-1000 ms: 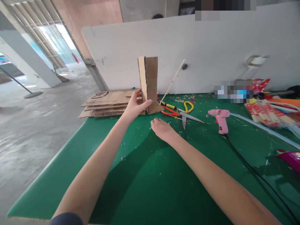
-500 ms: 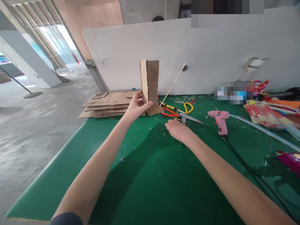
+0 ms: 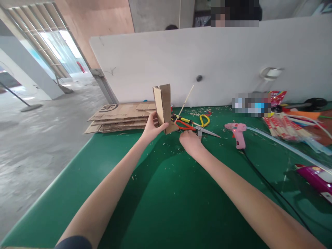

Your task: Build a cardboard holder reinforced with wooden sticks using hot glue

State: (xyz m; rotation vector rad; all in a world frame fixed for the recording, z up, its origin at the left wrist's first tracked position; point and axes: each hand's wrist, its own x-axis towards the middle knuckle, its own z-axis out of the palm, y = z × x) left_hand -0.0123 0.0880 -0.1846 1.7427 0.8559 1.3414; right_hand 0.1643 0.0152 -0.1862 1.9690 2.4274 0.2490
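My left hand (image 3: 153, 128) grips a folded piece of cardboard (image 3: 163, 107), thumb on the near side, fingers behind. The piece stands tall, leaning slightly left, with a flap at its foot. A thin wooden stick (image 3: 184, 103) slants up from beside that flap; its lower end is hard to make out. Closed fingers show on my right hand (image 3: 190, 140), low over the table just right of the cardboard, and what they hold is hidden. Right behind this hand lie orange-handled scissors (image 3: 186, 126), blades pointing right.
Stacked cardboard sheets (image 3: 116, 119) lie on the left of the green table (image 3: 155, 193). Yellow-handled pliers (image 3: 204, 120) and a yellow-black cutter (image 3: 185, 119) are behind the scissors. Right are a pink glue gun (image 3: 239, 133) with its cord, and packets of sticks (image 3: 282, 128). A white panel (image 3: 145, 62) stands behind.
The cardboard has tipped leftward and sits lower, and the stick's top has dropped down and left. My right hand has shifted slightly left. The whole view has shifted a little.
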